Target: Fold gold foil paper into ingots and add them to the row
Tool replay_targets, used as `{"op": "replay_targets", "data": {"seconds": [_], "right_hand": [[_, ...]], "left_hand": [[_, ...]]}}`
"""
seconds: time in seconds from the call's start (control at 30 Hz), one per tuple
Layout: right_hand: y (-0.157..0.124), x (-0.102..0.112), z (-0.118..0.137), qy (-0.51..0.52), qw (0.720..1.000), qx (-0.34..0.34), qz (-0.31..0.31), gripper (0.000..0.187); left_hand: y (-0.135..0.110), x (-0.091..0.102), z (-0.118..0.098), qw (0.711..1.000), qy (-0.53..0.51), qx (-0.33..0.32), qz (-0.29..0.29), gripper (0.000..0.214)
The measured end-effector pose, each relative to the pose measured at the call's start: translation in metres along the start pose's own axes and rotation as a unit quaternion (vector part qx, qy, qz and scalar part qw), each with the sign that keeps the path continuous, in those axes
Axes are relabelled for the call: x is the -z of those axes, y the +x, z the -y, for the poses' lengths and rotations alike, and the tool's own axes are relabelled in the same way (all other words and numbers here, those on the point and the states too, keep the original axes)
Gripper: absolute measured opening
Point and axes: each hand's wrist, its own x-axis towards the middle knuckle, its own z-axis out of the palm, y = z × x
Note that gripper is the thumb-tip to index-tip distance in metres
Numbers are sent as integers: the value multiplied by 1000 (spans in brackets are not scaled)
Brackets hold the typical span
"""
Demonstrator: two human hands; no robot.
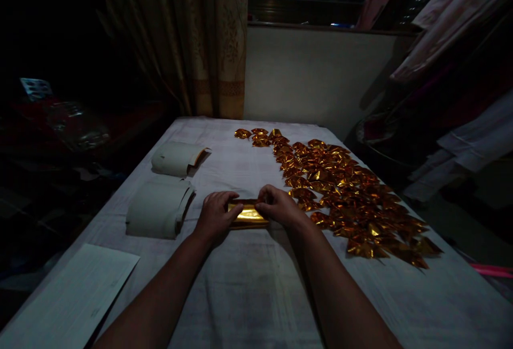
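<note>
A sheet of shiny gold foil paper (249,214), curled into a roll or fold, lies across the cloth in front of me. My left hand (218,211) grips its left end, thumb on the near face and fingers over the top. At the other end my right hand (279,207) pinches the upper edge between thumb and curled fingers. Right of my hands spreads a heap of folded gold foil pieces (332,178). Two curved stacks of paper, a nearer one (154,207) and a farther one (174,157), rest to the left.
A white cloth (248,285) covers the table. Flat pale sheets (76,295) lie at the near left. Behind the table hang a patterned curtain (216,44) and a pale wall (312,76). Clothes (465,23) hang at the right, and a pink object (374,9) stands on the sill.
</note>
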Motion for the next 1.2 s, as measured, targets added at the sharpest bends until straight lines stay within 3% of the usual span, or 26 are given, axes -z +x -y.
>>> {"op": "replay_targets", "data": {"seconds": [0.13, 0.33, 0.5, 0.93, 1.2], "right_hand": [[2, 1, -4, 117, 993, -12, 0, 32], [2, 7, -3, 131, 990, -57, 17, 13], [3, 8, -6, 132, 990, -55, 12, 19], [-1, 12, 0, 87, 995, -41, 13, 21], [0, 13, 6, -56, 998, -32, 17, 28]], "left_hand": [[2, 2, 1, 999, -42, 22, -17, 13], [0, 0, 3, 993, -101, 54, -39, 20], [0, -1, 5, 990, -124, 57, -44, 21], [1, 2, 4, 990, -126, 52, -38, 19], [3, 4, 1, 995, -87, 37, -22, 15]]}}
